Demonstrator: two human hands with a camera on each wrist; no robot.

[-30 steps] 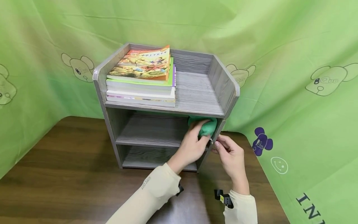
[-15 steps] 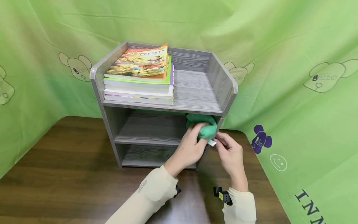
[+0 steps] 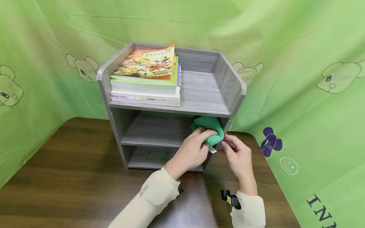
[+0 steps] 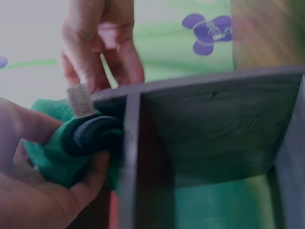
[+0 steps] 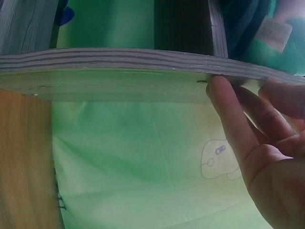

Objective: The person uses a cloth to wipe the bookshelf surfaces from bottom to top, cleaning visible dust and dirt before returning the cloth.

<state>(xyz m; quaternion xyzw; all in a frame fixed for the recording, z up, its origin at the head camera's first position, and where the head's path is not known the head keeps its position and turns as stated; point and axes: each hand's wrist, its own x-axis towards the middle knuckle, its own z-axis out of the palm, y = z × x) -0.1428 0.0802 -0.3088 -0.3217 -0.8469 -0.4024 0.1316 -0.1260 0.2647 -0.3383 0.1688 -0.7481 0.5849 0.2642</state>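
Note:
A small grey wood-grain shelf unit stands on the table. At the right end of its middle compartment my left hand grips a bunched green cloth with a white tag. In the left wrist view the cloth is folded over between fingers and thumb, and its inner side looks dark. My right hand is outside the unit, fingertips against the right side panel. From the right wrist its bent fingers touch the panel's outer face and hold nothing visible. The cloth's far end is hidden.
A stack of books fills the left of the top shelf. Below the middle shelf is a lower compartment. The brown table extends around the unit, with a printed green curtain behind and beside it.
The left hand, holding the green cloth, has shifted slightly down, and more cloth shows above its fingers. The tag has turned downward. The right hand stays by the side panel.

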